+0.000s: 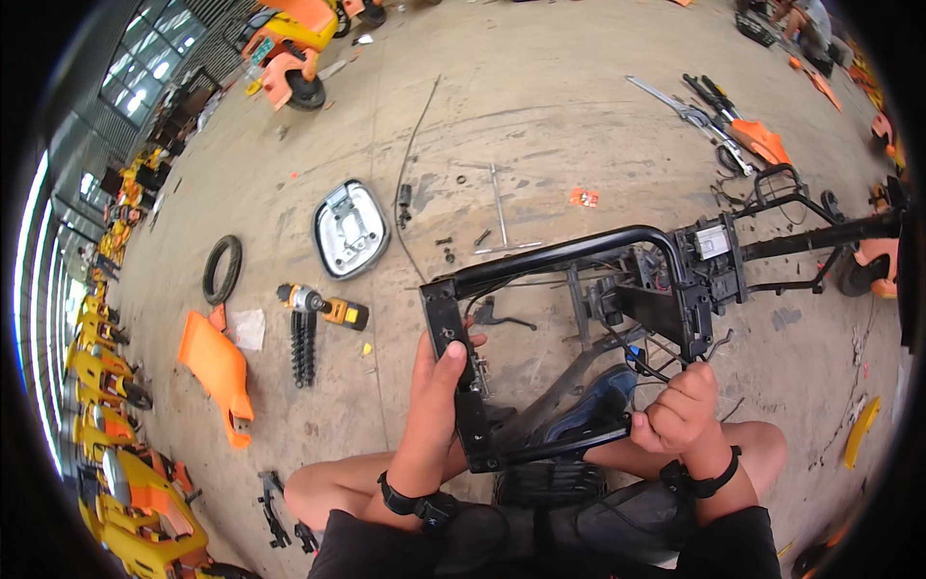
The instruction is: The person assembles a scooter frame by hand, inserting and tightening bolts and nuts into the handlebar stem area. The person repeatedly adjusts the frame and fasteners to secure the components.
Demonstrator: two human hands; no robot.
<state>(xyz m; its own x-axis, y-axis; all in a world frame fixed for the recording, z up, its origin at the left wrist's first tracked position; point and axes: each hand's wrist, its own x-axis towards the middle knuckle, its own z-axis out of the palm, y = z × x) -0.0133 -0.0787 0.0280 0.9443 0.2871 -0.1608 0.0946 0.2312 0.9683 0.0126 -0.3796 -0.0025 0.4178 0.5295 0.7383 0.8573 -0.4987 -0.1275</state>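
A black tubular vehicle frame (569, 253) lies across my lap, its open loop toward me and its narrower part stretching to the right. My left hand (439, 376) is closed around the flat end plate (447, 333), with the thumb pressed on its face. At the loop's lower right, where the bottom tube meets the side, my right hand (678, 410) makes a fist on the frame. Its palm side is hidden. Thin black cables (648, 353) hang inside the loop near that fist. A brake lever (506, 316) shows on the floor through the loop.
Around me on the concrete lie a cordless drill (328, 306), black springs (303, 347), an orange panel (214, 362), a tyre (223, 269), a silver-lined cover (351, 230) and a T-handle wrench (499, 207). Fork parts (709, 121) lie far right. Yellow scooters (135, 511) line the left.
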